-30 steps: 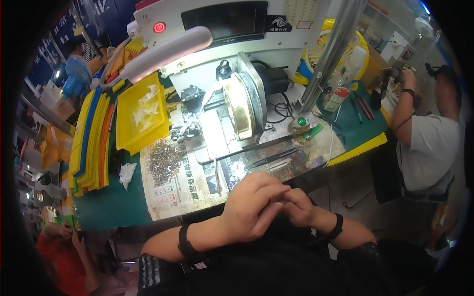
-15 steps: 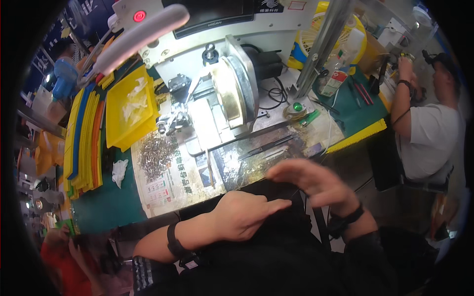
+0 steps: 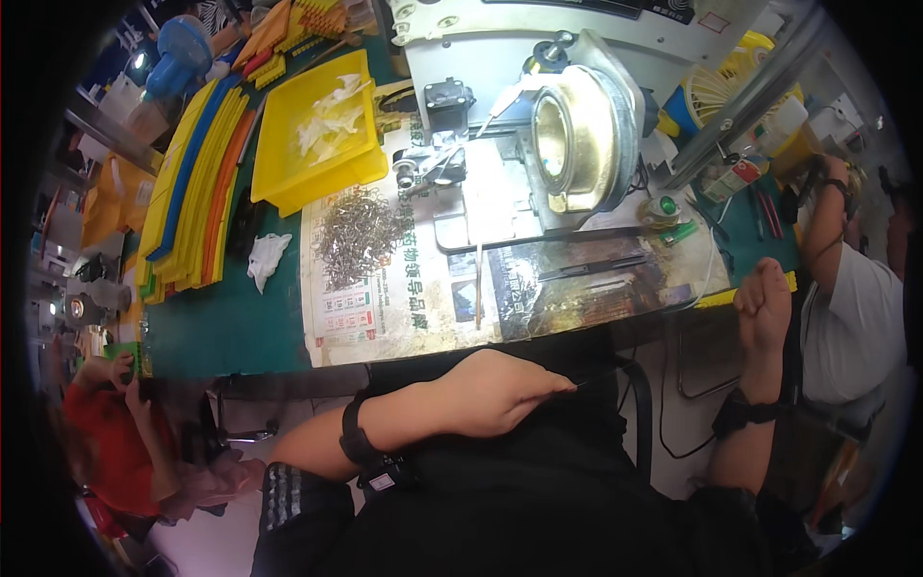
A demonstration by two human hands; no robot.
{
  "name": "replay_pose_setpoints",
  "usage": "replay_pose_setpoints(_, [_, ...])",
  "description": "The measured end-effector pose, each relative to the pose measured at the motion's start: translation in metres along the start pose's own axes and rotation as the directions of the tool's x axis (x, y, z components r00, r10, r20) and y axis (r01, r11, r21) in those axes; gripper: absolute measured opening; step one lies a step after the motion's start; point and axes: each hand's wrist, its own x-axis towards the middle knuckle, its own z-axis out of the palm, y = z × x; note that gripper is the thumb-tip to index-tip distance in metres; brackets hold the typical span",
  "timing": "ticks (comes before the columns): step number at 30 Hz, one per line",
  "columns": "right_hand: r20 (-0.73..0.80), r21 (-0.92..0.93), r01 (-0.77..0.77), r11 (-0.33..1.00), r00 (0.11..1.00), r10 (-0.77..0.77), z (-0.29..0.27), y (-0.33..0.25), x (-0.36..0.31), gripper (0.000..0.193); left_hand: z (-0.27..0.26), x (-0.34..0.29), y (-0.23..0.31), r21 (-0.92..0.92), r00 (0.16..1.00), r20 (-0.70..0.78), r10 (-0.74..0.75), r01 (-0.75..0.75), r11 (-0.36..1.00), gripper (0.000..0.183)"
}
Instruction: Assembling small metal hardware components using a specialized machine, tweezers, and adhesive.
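The left hand [image 3: 490, 392] lies flat and loose over the dark lap, fingers together and pointing toward three o'clock, gripping nothing; a black band circles its wrist. The right hand [image 3: 764, 306] is raised at the bench's right corner, fingers closed together and pointing to twelve o'clock, also empty as far as can be seen, with a black watch below it. From the left hand, the nearest loose work lies toward eleven o'clock: a heap of small metal clips [image 3: 358, 234], thin, shiny and tangled, spread on a sheet of printed paper [image 3: 385, 308] that covers the green bench top [image 3: 221, 317]. The left hand is nearer to that heap than the right. A slim pale stick [image 3: 478, 298] lies on the paper with its long axis running twelve to six. Beyond, at twelve o'clock, stands a grey machine with a brassy round bowl [image 3: 567, 144], and at ten o'clock a yellow plastic tray [image 3: 322, 135] holds white pieces, beside stacked coloured trays [image 3: 192, 192] set on edge.
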Motion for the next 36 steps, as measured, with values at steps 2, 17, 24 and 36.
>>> replay_pose_setpoints(2, [0.064, -0.024, -0.028, 0.999, 0.998, 0.029, 0.003, 0.002, -0.001, 0.020, 0.000, -0.004, -0.001, -0.043, 0.998, 0.039, -0.056, 0.057, 0.997, 0.029])
replay_pose_setpoints(17, [0.011, -0.258, -0.056, 0.964, 0.998, 0.062, 0.039, 0.013, 0.015, 0.020, -0.008, -0.053, -0.017, -0.232, 0.979, -0.105, -0.176, 0.148, 0.962, 0.027])
replay_pose_setpoints(24, [-0.059, -0.466, 0.096, 0.880, 0.989, -0.139, 0.062, 0.010, 0.020, 0.020, -0.020, -0.058, -0.011, -0.202, 0.986, -0.151, -0.072, 0.040, 0.978, 0.036])
replay_pose_setpoints(36, [0.221, -0.511, 0.438, 0.739, 0.898, -0.380, 0.129, 0.021, 0.001, 0.014, -0.030, -0.014, 0.080, -0.487, 0.644, -0.613, 0.458, -0.764, 0.423, 0.052])
